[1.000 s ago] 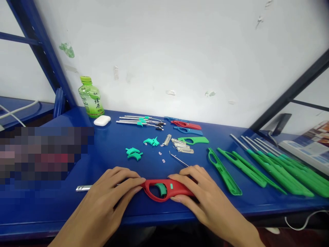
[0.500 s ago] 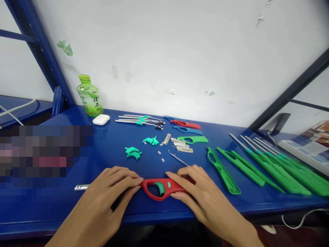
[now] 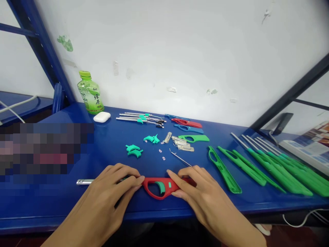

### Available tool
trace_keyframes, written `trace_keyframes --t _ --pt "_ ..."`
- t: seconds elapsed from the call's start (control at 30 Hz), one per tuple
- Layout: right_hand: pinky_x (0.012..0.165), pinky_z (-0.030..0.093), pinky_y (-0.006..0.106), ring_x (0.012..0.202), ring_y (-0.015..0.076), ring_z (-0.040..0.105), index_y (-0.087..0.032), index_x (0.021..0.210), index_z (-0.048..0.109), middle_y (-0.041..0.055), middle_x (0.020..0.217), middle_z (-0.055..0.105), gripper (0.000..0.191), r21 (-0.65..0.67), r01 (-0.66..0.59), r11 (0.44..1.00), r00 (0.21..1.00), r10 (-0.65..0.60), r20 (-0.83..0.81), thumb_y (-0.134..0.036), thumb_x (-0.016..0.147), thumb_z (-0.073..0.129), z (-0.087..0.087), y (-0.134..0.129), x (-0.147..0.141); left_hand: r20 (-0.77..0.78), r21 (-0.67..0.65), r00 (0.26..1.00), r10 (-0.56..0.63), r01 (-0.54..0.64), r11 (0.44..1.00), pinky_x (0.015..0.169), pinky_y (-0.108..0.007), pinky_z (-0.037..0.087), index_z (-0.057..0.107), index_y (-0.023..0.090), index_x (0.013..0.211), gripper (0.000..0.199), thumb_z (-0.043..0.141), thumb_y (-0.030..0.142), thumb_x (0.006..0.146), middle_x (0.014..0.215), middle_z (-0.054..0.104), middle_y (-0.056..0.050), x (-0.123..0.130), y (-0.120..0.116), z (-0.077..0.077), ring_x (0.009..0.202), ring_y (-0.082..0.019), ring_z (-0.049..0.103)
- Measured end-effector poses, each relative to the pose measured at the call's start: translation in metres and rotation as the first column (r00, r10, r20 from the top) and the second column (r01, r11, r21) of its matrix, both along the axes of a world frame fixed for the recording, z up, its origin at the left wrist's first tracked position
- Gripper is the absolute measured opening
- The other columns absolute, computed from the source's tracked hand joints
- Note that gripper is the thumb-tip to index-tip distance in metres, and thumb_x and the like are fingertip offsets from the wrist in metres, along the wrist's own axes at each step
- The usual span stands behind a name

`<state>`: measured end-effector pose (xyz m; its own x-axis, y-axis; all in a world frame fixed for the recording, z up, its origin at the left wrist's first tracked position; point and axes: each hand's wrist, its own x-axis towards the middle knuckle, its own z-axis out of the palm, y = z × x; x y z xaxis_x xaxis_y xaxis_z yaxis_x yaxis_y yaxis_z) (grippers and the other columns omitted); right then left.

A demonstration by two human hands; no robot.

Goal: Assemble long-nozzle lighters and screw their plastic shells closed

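Note:
A red lighter body (image 3: pixel 167 185) with a teal trigger (image 3: pixel 161 187) in its loop lies level between my hands near the table's front edge. My left hand (image 3: pixel 110 192) pinches its left end, fingers pressed together. From under that hand a silver tube (image 3: pixel 84 182) sticks out to the left. My right hand (image 3: pixel 203 195) grips the body's right end between thumb and fingers, hiding part of it. Just beyond my right hand lies a thin metal rod (image 3: pixel 181 159).
Teal triggers (image 3: pixel 134 151), clear parts (image 3: pixel 185 145) and silver tubes with wires (image 3: pixel 131 119) lie ahead. Green casings (image 3: pixel 223 169) fill the right. A green bottle (image 3: pixel 90 94) and white case (image 3: pixel 102 117) stand back left. The left side is pixelated.
The view has shifted slightly. Both hands keep hold of the red body, and the silver tube at the left now sits a little higher in view.

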<state>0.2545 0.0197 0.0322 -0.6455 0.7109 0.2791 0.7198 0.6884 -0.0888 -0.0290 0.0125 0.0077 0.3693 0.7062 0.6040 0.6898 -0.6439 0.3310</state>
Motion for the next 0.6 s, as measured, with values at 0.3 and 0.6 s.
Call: trace_keyframes --t 0.3,0.6 --pt "0.084 0.057 0.045 0.096 0.0259 0.067 -0.024 0.152 0.057 0.0099 0.114 0.069 0.046 0.101 0.000 0.995 0.999 -0.005 0.046 -0.042 0.114 0.036 -0.010 0.003 0.000 -0.110 0.047 0.979 0.170 -0.166 0.985 0.106 -0.041 0.045 0.064 0.034 0.135 0.031 0.056 0.037 0.106 0.127 0.072 0.000 -0.018 -0.014 -0.005 0.117 -0.025 0.065" --pt "0.103 0.054 0.050 0.101 0.0245 0.071 -0.027 0.143 0.057 0.0078 0.115 0.072 0.041 0.081 -0.049 0.996 0.996 0.055 -0.068 -0.049 0.113 0.041 -0.017 0.004 0.004 -0.167 0.090 0.976 0.139 -0.126 0.988 0.095 -0.036 0.043 0.066 0.029 0.111 0.019 0.047 0.030 0.111 0.109 0.074 0.002 -0.015 -0.007 -0.003 0.098 -0.021 0.069"
